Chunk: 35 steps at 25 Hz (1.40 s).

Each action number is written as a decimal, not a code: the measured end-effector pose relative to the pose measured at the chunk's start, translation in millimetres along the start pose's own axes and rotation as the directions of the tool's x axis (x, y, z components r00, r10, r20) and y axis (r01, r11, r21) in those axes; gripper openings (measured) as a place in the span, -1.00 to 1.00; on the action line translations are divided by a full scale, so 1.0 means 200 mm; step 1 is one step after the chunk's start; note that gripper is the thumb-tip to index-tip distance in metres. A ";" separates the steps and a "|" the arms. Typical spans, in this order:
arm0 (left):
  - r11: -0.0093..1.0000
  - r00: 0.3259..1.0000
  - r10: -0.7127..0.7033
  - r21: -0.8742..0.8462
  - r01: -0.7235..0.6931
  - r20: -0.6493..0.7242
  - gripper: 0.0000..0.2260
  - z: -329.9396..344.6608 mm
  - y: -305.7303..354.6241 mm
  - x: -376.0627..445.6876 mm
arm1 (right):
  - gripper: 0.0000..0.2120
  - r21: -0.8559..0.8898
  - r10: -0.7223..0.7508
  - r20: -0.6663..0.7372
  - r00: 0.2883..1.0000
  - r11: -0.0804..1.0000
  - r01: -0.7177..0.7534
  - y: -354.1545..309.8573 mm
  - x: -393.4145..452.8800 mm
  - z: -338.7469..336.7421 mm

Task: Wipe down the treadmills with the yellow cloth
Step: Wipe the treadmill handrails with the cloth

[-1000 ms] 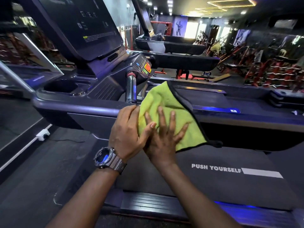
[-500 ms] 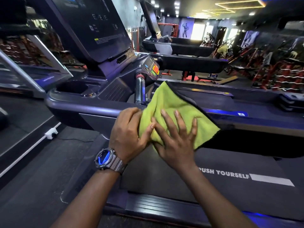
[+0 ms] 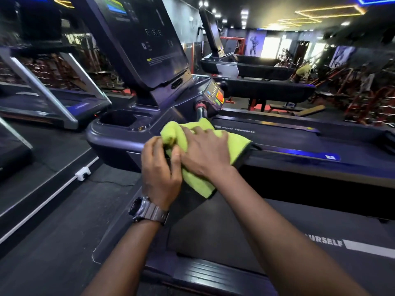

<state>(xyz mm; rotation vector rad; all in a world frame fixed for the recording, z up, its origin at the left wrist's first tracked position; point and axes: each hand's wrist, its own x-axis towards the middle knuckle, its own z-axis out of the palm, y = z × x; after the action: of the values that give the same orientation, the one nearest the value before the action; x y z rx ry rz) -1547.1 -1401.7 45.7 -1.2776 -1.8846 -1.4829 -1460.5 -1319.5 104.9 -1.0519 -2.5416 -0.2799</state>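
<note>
Nearest us, our left hand with the wristwatch sits at the near edge of the treadmill's side handrail, fingers curled and pinching the near-left bunch of the yellow cloth. Our right hand lies just beside it, touching it, fingers fairly straight and pressed flat on top of the cloth, not gripping. The cloth is draped over the handrail where the rail meets the console base, one flap hanging down the near face, the rest spread right along the rail top.

Key relation: the rail's long axis runs left to right across us, and most of its unwiped length lies to the right, toward the blue-lit strip. Right hand is nearer that side, so we judge it leads the stroke while the left anchors or lets go.

Further back: cup holder, chrome grip post, button panel, big console screen. Beyond, a second treadmill, apparently not yet reached.
</note>
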 end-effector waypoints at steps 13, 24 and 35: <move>0.998 0.994 0.025 0.055 -0.031 0.105 -0.44 0.00 0.02 0.02 | -0.39 -0.075 -0.015 -0.065 0.998 0.997 0.010 0.12 -0.17 -0.01; 0.983 0.970 0.176 -0.083 -0.164 0.165 -0.46 0.11 0.20 -0.04 | -0.48 0.021 -0.047 -0.162 0.986 0.998 0.051 0.37 -0.26 -0.02; 0.934 0.901 0.354 -0.041 -0.356 0.251 -0.51 0.21 0.32 -0.11 | -0.59 0.010 0.126 -0.239 0.963 0.992 -0.128 0.66 -0.45 -0.05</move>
<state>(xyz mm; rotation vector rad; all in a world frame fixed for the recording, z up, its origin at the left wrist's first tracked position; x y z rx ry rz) -1473.5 -1370.7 48.7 -1.7709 -1.6783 -1.1664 -1305.4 -1288.6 81.7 -1.1064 -2.2502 -0.3564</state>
